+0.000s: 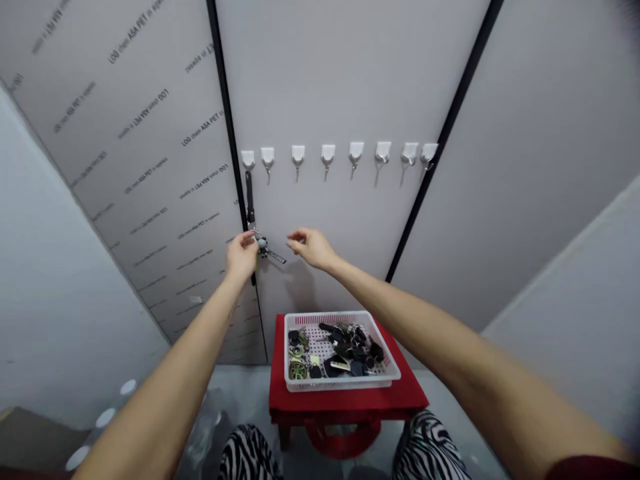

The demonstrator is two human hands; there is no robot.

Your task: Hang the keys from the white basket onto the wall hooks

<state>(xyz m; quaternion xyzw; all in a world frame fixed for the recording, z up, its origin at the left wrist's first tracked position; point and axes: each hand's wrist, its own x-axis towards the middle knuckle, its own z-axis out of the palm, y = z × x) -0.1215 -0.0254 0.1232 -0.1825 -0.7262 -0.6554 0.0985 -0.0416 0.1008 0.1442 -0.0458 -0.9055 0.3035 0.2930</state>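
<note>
Vertical black lanyard (249, 197), its key (276, 256) pointing right, slightly downward

light: bright, even, diffuse, source out of view | shadow: soft grey patch (300, 287) on the wall panel (350, 100) just below the right hand (313, 248) | blur: slight softness around the left hand (243, 257) | distortion: wide-angle stretching, strongest far from both hands | edges: upper right corner darkens
</note>
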